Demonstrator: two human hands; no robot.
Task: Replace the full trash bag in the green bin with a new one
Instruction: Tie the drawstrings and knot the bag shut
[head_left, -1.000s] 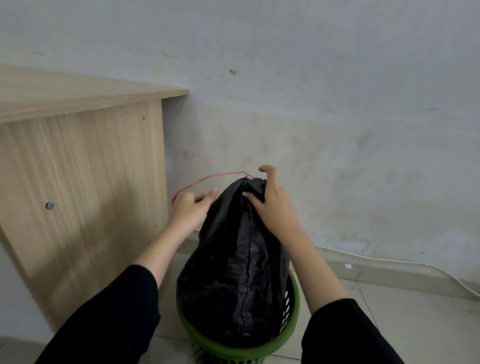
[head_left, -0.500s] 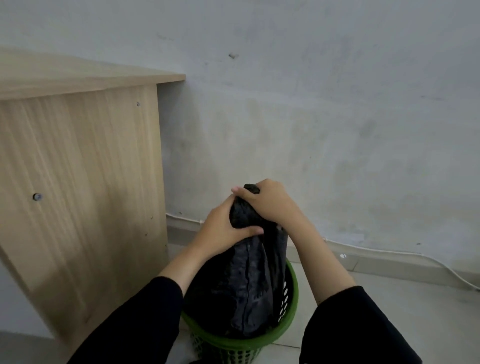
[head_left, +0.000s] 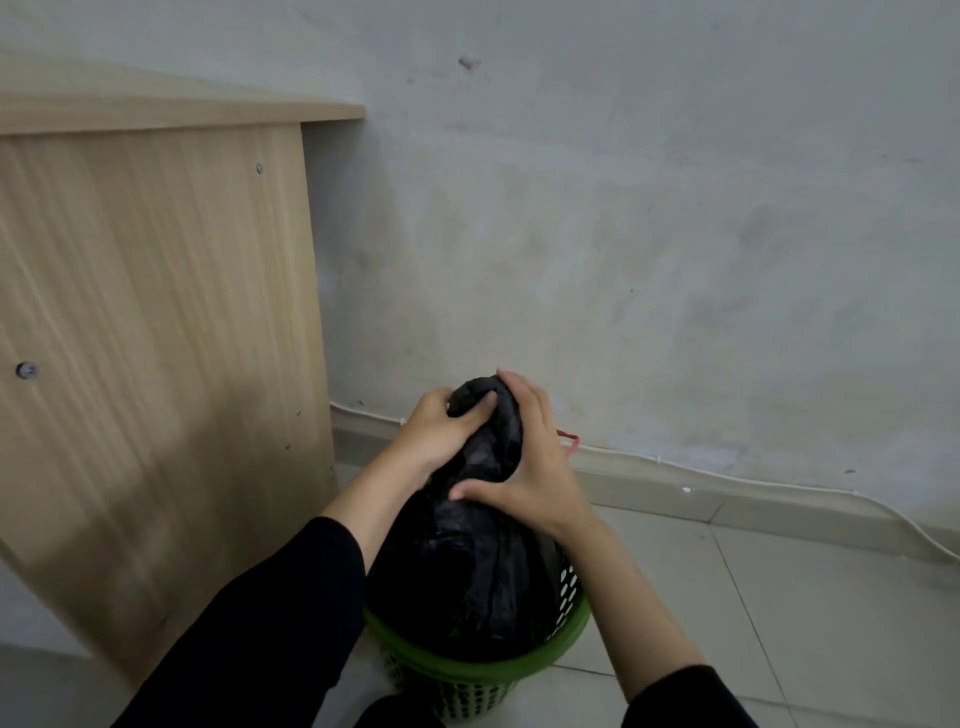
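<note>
A full black trash bag (head_left: 467, 577) bulges out of the green perforated bin (head_left: 561, 647) standing on the floor by the wall. Its top is gathered into a bunched neck. My left hand (head_left: 441, 434) grips that neck from the left, thumb across the plastic. My right hand (head_left: 535, 462) wraps around the neck from the right, fingers over the top and thumb pressed just below. A loop of the bag's red drawstring (head_left: 569, 440) pokes out behind my right hand.
A light wooden desk side panel (head_left: 156, 338) stands close on the left. The grey wall (head_left: 649, 234) rises just behind the bin, and a white cable (head_left: 727, 475) runs along the skirting. Pale floor tiles (head_left: 805, 613) lie to the right.
My left hand let go of the stretched red drawstring and closed on the bag's neck. Both hands now squeeze the gathered top, and the bag sits lower in the bin.
</note>
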